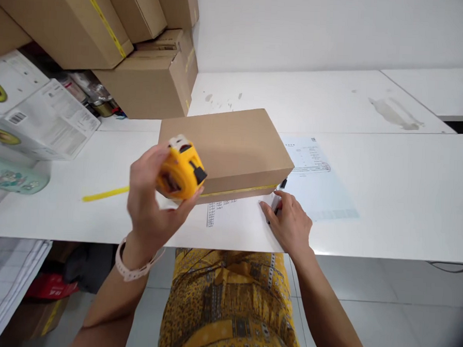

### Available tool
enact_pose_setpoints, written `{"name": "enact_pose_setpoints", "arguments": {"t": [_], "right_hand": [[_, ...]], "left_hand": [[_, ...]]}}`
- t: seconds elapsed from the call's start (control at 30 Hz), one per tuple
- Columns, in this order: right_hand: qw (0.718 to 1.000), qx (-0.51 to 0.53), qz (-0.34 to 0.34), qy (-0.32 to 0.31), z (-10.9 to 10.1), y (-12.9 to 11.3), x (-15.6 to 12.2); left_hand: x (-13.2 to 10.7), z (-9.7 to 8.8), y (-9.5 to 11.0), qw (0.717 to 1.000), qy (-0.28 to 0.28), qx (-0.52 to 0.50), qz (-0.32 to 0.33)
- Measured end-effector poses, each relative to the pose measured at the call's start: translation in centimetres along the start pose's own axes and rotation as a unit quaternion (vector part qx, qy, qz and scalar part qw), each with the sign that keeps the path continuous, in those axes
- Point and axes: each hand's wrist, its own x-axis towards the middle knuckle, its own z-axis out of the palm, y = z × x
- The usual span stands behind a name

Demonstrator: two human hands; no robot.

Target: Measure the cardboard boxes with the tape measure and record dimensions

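Observation:
My left hand is closed round a yellow tape measure, raised over the left front of a closed cardboard box. A yellow strip runs left from behind this hand; whether it joins the tape measure is hidden. The box lies on the white table, with a thin yellow band along its front side. At its right front corner, my right hand has thumb and fingers around a slim pen with a dark end, mostly covered by the fingers. A sheet with handwritten lines sticks out under the box.
A printed sheet on pale blue backing lies right of the box. Cardboard boxes are stacked at the back left. White avocado-picture cartons and a mint-green bottle stand at the left. The table's front edge is near my body.

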Motion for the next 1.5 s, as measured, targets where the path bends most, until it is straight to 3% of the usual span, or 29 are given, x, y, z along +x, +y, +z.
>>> {"name": "enact_pose_setpoints", "arguments": {"t": [0.1,0.17,0.47,0.67,0.77,0.87,0.97,1.0,1.13,1.23,1.3,1.4,1.5], "right_hand": [[1.0,-0.022,-0.006,-0.014,0.0,0.0,0.1],[1.0,-0.027,-0.004,-0.013,-0.1,-0.1,0.1],[1.0,-0.019,0.003,-0.01,-0.2,-0.2,-0.1],[1.0,-0.016,0.01,0.001,0.0,-0.2,0.0],[1.0,-0.019,0.013,0.007,0.1,-0.2,0.0],[0.999,0.004,0.027,0.021,0.0,0.1,0.0],[0.991,0.102,0.07,0.048,-0.3,0.6,-0.2],[0.982,0.149,0.094,0.06,-0.5,0.7,-0.3],[0.917,0.317,0.176,0.166,-0.8,0.9,-0.6],[0.836,0.443,0.187,0.264,-1.2,0.8,-0.8],[0.778,0.536,0.185,0.271,-1.8,0.9,-1.2],[0.709,0.65,0.172,0.214,-3.3,1.3,-2.3],[0.681,0.703,0.138,0.155,-5.1,1.6,-4.0]], "left_hand": [[2.4,1.2,-0.8,0.99,0.053,0.08,0.105],[3.2,1.8,-1.3,0.984,0.033,0.109,0.14],[6.7,4.2,-4.4,0.985,-0.107,0.117,0.068],[11.7,8.0,-6.0,0.979,-0.159,0.099,0.079],[13.1,8.5,-5.5,0.974,-0.171,0.114,0.097],[10.7,7.3,-3.5,0.974,-0.109,0.153,0.124],[4.6,6.1,-1.2,0.981,0.004,0.133,0.143],[2.2,6.0,-0.6,0.982,0.005,0.104,0.155],[-5.7,6.9,0.0,0.971,-0.19,0.032,0.144],[-8.6,7.6,0.2,0.953,-0.286,0.029,0.092],[-9.7,7.6,1.0,0.951,-0.299,0.033,0.074],[-11.0,7.0,3.0,0.951,-0.293,0.068,0.074],[-12.3,6.2,5.5,0.944,-0.294,0.126,0.082]]}}
